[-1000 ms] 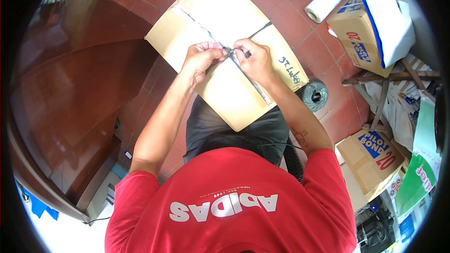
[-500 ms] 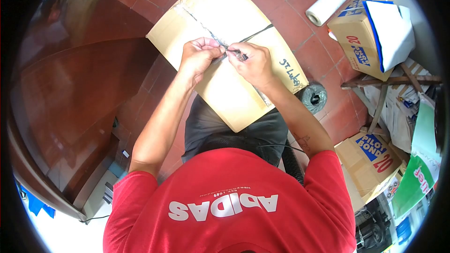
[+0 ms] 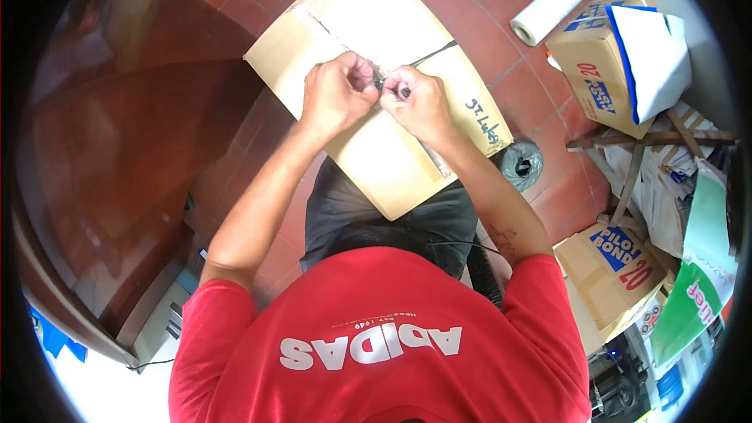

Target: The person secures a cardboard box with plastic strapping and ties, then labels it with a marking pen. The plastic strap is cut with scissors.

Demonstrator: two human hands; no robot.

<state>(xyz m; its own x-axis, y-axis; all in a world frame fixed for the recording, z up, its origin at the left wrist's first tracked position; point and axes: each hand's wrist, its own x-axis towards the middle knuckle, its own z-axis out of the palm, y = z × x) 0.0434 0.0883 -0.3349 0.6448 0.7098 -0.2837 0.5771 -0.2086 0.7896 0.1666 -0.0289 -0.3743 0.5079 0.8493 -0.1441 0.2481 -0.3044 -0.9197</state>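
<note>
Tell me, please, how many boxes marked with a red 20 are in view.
2: an upper box at the right, beside the white roll, and a lower box at the right, near the red sleeve. More may be hidden.

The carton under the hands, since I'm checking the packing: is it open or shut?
Shut, seen from above: the carton shows no raised flap, tape runs along its seam, and a dark strand lies on top.

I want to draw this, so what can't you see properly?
In the head view:
How the black strap runs under the left hand and right hand: they cover it.
Underside of the cardboard box: its top hides it.
Left end of brown furniture: dark border cuts it off.
Forearm tattoo: blurred.
</note>
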